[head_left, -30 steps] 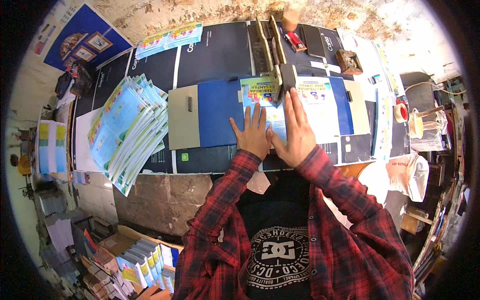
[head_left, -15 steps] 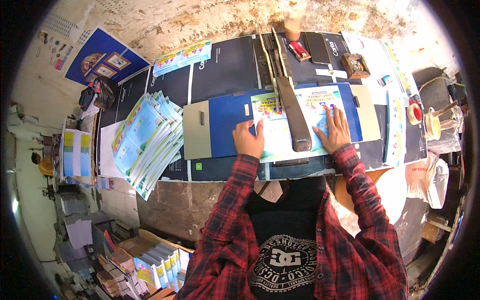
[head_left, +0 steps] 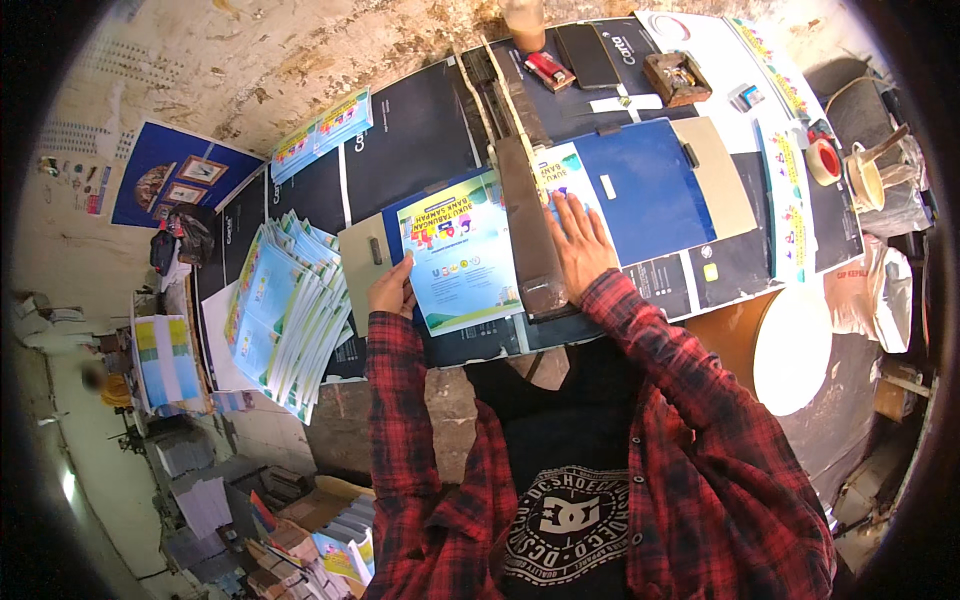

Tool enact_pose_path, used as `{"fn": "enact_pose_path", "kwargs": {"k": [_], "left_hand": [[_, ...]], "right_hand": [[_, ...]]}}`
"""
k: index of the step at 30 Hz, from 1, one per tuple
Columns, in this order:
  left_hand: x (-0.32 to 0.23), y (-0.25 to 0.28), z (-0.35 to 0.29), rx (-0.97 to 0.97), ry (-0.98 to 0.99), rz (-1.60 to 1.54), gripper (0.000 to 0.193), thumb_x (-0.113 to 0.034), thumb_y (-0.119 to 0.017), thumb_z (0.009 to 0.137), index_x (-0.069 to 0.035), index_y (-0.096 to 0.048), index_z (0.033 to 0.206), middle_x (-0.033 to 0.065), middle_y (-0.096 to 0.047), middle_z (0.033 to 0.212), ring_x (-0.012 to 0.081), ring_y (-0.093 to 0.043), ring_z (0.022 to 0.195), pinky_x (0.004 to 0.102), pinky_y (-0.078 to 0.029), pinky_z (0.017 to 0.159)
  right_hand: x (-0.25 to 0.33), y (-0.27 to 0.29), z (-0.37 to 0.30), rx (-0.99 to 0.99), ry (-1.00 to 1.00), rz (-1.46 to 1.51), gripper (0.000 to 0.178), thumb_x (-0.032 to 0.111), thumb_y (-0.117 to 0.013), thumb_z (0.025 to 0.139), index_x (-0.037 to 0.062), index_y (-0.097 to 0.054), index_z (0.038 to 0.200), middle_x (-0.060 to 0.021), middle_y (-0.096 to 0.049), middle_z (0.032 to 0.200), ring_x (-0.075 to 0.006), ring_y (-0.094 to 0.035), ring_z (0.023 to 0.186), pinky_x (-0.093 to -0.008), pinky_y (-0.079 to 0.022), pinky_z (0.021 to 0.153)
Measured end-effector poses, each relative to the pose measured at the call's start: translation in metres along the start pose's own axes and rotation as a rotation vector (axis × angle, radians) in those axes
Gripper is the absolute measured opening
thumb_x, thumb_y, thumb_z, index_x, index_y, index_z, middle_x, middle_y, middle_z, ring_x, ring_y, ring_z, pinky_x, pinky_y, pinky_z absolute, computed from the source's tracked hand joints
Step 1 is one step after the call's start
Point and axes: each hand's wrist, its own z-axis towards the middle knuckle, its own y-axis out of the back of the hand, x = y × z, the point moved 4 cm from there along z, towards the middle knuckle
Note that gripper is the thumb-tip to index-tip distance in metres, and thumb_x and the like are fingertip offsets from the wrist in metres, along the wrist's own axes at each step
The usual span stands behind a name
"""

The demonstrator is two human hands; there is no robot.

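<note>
A colourful printed cover sheet (head_left: 460, 285) lies beneath the brown arm of a long-reach stapler (head_left: 528, 235), most of it left of the arm. My left hand (head_left: 392, 290) holds the sheet's left edge, thumb on top and the other fingers curled below. To the right of the stapler arm, my right hand (head_left: 582, 245) rests flat on the sheet's narrower right part, fingers stretched out. Under the sheet is a blue board (head_left: 650, 195) with grey-beige end panels. The stapler arm hides the middle of the sheet.
A fanned pile of printed sheets (head_left: 290, 305) sits at the left, a smaller stack (head_left: 320, 135) behind it. Along the back are a drink cup (head_left: 525, 28), a red pack (head_left: 549, 71), a phone (head_left: 588, 57) and a wooden box (head_left: 677, 80). Tape (head_left: 823, 161) lies right.
The sheet has slid left under the stapler arm, and both hands have moved left with it. My left hand now grips the sheet's edge. The whole view has also shifted and tilted.
</note>
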Motion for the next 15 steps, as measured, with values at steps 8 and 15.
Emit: {"fn": "enact_pose_path", "kwargs": {"k": [8,15], "left_hand": [[0.003,-0.013,0.004,0.037,0.006,-0.046,0.03,-0.023,-0.066,0.095,0.0,-0.064,0.113,0.0072,-0.071,0.101,0.0147,-0.069,0.079,0.0291,-0.058,0.069],[0.004,-0.02,0.003,-0.012,0.01,-0.021,0.032,-0.024,-0.07,0.092,0.0,-0.065,0.113,0.0077,-0.071,0.098,0.0167,-0.069,0.079,0.0293,-0.057,0.07]], "right_hand": [[-0.006,0.003,-0.001,-0.024,-0.018,0.035,0.073,0.055,-0.05,0.093,0.0063,-0.04,0.147,-0.0173,-0.03,0.156,-0.0324,-0.025,0.147,-0.0493,-0.021,0.118],[-0.017,0.008,0.0,-0.001,-0.024,0.011,0.075,0.055,-0.05,0.093,0.0066,-0.037,0.149,-0.0159,-0.031,0.156,-0.0318,-0.026,0.146,-0.0494,-0.022,0.117]]}}
